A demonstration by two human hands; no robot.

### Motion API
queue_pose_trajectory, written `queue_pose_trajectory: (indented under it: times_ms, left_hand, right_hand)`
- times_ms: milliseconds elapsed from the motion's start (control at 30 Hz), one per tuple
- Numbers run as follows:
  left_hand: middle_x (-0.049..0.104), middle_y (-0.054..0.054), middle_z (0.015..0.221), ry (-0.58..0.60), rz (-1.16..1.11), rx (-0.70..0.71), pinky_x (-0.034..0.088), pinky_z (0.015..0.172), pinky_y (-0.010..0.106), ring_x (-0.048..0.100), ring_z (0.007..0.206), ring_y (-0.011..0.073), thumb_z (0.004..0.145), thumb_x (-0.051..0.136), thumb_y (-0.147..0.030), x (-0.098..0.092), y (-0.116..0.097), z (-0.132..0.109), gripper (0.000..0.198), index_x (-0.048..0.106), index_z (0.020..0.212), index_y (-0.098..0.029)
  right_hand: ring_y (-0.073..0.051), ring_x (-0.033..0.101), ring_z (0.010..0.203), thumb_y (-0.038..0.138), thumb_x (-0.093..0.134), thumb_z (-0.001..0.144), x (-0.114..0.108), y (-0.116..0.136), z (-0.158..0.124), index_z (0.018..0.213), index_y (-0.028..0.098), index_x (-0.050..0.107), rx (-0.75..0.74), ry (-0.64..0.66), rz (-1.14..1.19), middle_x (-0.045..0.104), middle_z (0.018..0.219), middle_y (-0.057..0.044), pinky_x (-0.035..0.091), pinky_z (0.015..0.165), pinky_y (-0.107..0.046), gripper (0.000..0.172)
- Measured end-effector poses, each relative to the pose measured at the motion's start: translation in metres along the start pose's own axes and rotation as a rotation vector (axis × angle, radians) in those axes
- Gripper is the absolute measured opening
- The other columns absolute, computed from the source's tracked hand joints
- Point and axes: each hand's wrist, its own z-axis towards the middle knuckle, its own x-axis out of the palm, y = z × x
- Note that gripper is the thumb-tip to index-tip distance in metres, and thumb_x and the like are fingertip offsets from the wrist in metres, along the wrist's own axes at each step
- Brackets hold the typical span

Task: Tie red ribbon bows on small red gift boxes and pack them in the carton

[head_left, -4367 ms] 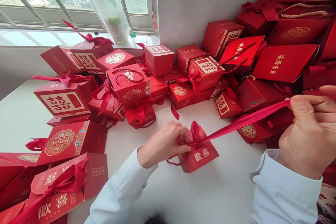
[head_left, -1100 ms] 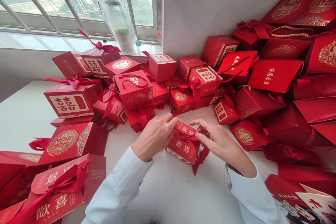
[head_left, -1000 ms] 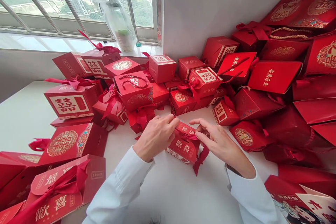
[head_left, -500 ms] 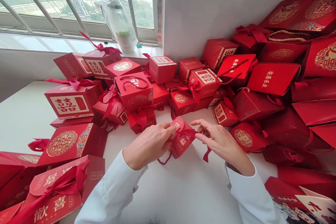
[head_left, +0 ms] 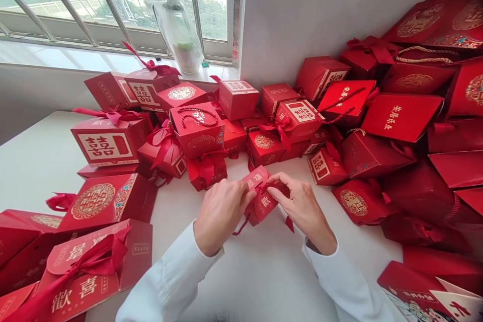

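Observation:
A small red gift box [head_left: 262, 203] with gold characters is held just above the white table [head_left: 260, 271], tilted, between both hands. My left hand [head_left: 221, 214] grips its left side, thumb and fingers closed on the top flap. My right hand [head_left: 304, 211] pinches the red ribbon [head_left: 289, 222] at the box's top right; ribbon ends dangle below the box. Both wrists are in white sleeves.
A heap of red gift boxes and bags [head_left: 294, 118] with ribbons fills the back and right of the table against the wall. Larger red boxes [head_left: 94, 201] lie at the left. A plastic-wrapped item [head_left: 179, 30] stands on the window sill.
The long ribbon my right hand pulled taut is now tied short. In the last second the box was tipped up and both hands closed in on its top.

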Motion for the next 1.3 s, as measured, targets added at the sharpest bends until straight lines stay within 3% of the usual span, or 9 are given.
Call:
queue_pose_trajectory:
  times_ms: [133,300,400,567,667,767,933,1067,1300]
  left_hand:
    - [0.051,0.000,0.056,-0.090,-0.145,-0.007,0.023,0.051,0.024,0.047,0.053,0.0141,0.088,0.049,-0.035,0.008,-0.004,0.007,0.029,0.051,0.063,-0.019]
    - [0.049,-0.003,0.056,-0.105,-0.332,0.058,0.028,0.052,0.022,0.042,0.053,0.0113,0.087,0.050,-0.030,0.015,0.000,0.015,0.023,0.050,0.067,-0.018]
    - [0.048,-0.003,0.062,-0.168,-0.323,0.125,0.032,0.054,0.022,0.042,0.055,0.0109,0.088,0.048,-0.026,0.017,0.002,0.018,0.021,0.049,0.068,-0.018]
    - [0.051,0.003,0.087,-0.355,-0.229,0.201,0.040,0.067,0.024,0.051,0.075,0.0143,0.091,0.040,-0.020,0.021,0.004,0.023,0.014,0.050,0.080,-0.018]
    - [0.052,0.002,0.085,-0.317,-0.228,0.205,0.039,0.064,0.025,0.049,0.069,0.0136,0.092,0.034,-0.017,0.019,0.007,0.025,0.016,0.047,0.084,-0.019]
    - [0.054,0.000,0.077,-0.248,-0.265,0.167,0.037,0.060,0.024,0.048,0.063,0.0134,0.094,0.034,-0.026,0.013,0.011,0.023,0.015,0.044,0.085,-0.020]
    - [0.050,-0.002,0.059,-0.189,-0.208,-0.013,0.029,0.053,0.024,0.047,0.052,0.0140,0.096,0.028,-0.037,0.007,0.013,0.018,0.029,0.046,0.080,-0.020]
    - [0.046,0.000,0.053,-0.151,-0.139,-0.092,0.023,0.050,0.024,0.047,0.050,0.0150,0.092,0.036,-0.043,0.009,0.012,0.018,0.036,0.048,0.067,-0.020]
    - [0.044,-0.003,0.054,-0.121,-0.471,-0.004,0.024,0.049,0.021,0.034,0.050,0.0098,0.085,0.048,-0.046,0.008,0.011,0.021,0.035,0.051,0.065,-0.017]
  right_hand:
    - [-0.015,0.055,0.059,0.021,0.050,0.082,-0.002,-0.001,0.000,0.081,0.022,0.062,-0.021,0.003,-0.002,0.066,0.074,0.002,0.037,0.060,-0.024,0.012]
    - [-0.013,0.052,0.056,0.022,0.050,0.082,-0.007,-0.003,0.001,0.080,0.022,0.060,0.001,-0.021,-0.016,0.064,0.070,0.003,0.036,0.057,-0.024,0.011]
    - [-0.013,0.053,0.057,0.023,0.049,0.083,-0.008,-0.008,0.004,0.081,0.022,0.060,0.007,-0.061,0.006,0.064,0.071,0.003,0.037,0.056,-0.023,0.011]
    - [-0.016,0.062,0.069,0.028,0.049,0.084,-0.005,-0.024,0.014,0.088,0.021,0.058,0.031,-0.115,0.209,0.067,0.077,-0.001,0.045,0.060,-0.024,0.012]
    - [-0.017,0.061,0.062,0.034,0.052,0.083,-0.003,-0.032,0.019,0.094,0.020,0.057,0.056,-0.097,0.290,0.064,0.068,0.000,0.045,0.056,-0.025,0.018]
    - [-0.013,0.054,0.052,0.038,0.052,0.084,-0.007,-0.033,0.020,0.094,0.019,0.059,0.052,-0.038,0.290,0.058,0.059,0.003,0.042,0.051,-0.023,0.023]
    - [-0.014,0.057,0.061,0.036,0.053,0.083,-0.017,-0.020,0.018,0.085,0.019,0.065,0.001,0.032,0.175,0.064,0.069,0.000,0.044,0.056,-0.024,0.021]
    - [-0.015,0.059,0.063,0.031,0.054,0.081,-0.020,-0.013,0.022,0.080,0.020,0.067,-0.038,0.052,0.039,0.068,0.073,0.000,0.043,0.057,-0.024,0.017]
    - [-0.013,0.056,0.062,0.023,0.052,0.080,-0.022,-0.013,0.025,0.074,0.020,0.061,-0.071,0.069,-0.011,0.065,0.070,0.002,0.039,0.057,-0.022,0.012]
